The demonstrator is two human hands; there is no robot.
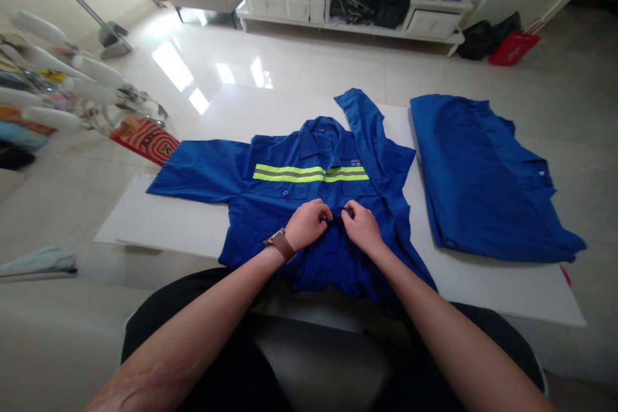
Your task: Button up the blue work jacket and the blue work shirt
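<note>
Where the blue cotton work jacket with a yellow reflective chest stripe (290,199) lies spread face-up on the white flat surface (159,219), both hands meet at its front placket. The left hand (309,224), a brown-strapped watch (280,243) on its wrist, pinches the fabric; the right hand (362,226) pinches it just beside. A second blue folded garment (483,180) lies to the right.

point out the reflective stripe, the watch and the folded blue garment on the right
reflective stripe (290,173): head view, on the left half of the yellow-green band across the shirt's chest
watch (280,244): head view, on the brown strap at the left wrist
folded garment (477,174): head view, on the middle of its top layer
</note>
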